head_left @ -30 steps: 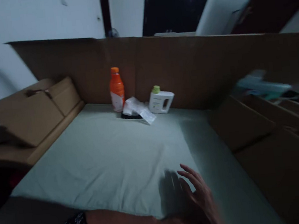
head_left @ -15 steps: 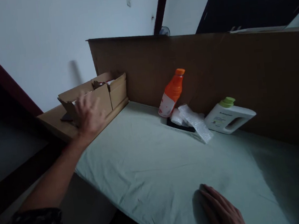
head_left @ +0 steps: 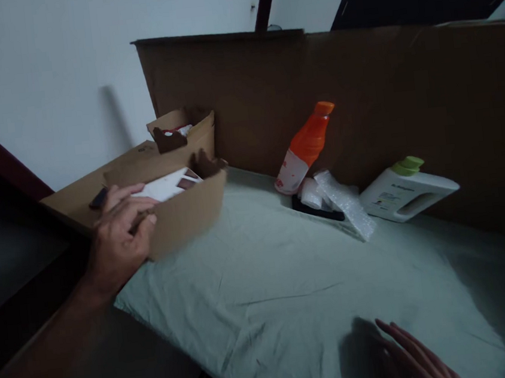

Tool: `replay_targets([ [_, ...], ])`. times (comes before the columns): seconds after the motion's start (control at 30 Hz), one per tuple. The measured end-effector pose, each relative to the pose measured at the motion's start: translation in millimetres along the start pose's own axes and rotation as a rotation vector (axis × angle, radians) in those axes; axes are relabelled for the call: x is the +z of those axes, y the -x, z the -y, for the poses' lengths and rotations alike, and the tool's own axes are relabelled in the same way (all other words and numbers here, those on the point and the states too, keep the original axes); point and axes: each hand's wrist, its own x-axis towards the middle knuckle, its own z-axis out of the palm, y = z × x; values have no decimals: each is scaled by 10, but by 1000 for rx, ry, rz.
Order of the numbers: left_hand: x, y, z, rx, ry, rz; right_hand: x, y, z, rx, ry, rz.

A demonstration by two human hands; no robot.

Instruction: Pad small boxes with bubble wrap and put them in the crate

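Observation:
My left hand [head_left: 121, 230] grips the near end of an open cardboard box [head_left: 187, 211], fingers over its rim and thumb on the outside. Inside the box lies a white item [head_left: 166, 186] with dark patches; its kind I cannot make out. The box is tilted and overlaps the edge of the pale green cloth [head_left: 260, 266]. At the lower right my right hand [head_left: 417, 358] is held low above the cloth, fingers stretched out and holding nothing. Its lower part is cut off by the frame.
A smaller cardboard box [head_left: 204, 135] stands behind. Along the cardboard wall [head_left: 233, 89] are an orange bottle [head_left: 308, 141], bubble wrap [head_left: 346, 203] on a black flat object [head_left: 311, 208], and a white jug [head_left: 400, 194] with a green cap. A dark flat object [head_left: 99, 198] lies left of my left hand.
The view has turned left. My left hand reached the box on the left, took hold of it, and shifted it toward me, apart from the smaller box. My right hand stays low over the cloth.

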Motion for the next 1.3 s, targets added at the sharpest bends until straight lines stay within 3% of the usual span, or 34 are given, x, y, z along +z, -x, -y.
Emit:
replay_targets([
  [0.13,-27,484,-471,143,271,133,-239,-292,548,42,-86,29],
  [0.23,3,785,-629,167,305,146,-408,-384,853,99,-197,101],
  [0.33,98,1036,-629,21,326,39,-447,-277,958,126,-229,97],
  [0.4,193,1177,-587,-100,423,47,-404,-156,954,115,-227,77],
  [0.53,406,1362,-482,-363,556,355,-385,-78,920,92,-259,62],
  [0.63,567,1405,-432,-564,632,525,-649,-313,925,171,-266,-39],
  [0.73,696,1396,-476,-675,700,522,-1099,-799,1013,199,-294,-110],
  [0.77,723,1390,-516,-705,711,508,-1239,-992,1068,157,-322,-66],
  [0.83,753,1387,-615,-775,715,485,-1438,-1361,1205,46,-390,147],
  [0.93,758,1417,-758,-856,716,510,-1504,-1712,1410,17,-478,366],
  [1.03,756,1476,-835,-835,705,543,-1415,-1738,1504,-37,-465,480],
  [1.23,854,1647,-758,-703,782,540,-1296,-1577,1399,-435,-355,704],
  [1.3,915,1743,-699,-692,789,547,-1321,-1588,1415,-458,-294,731],
])
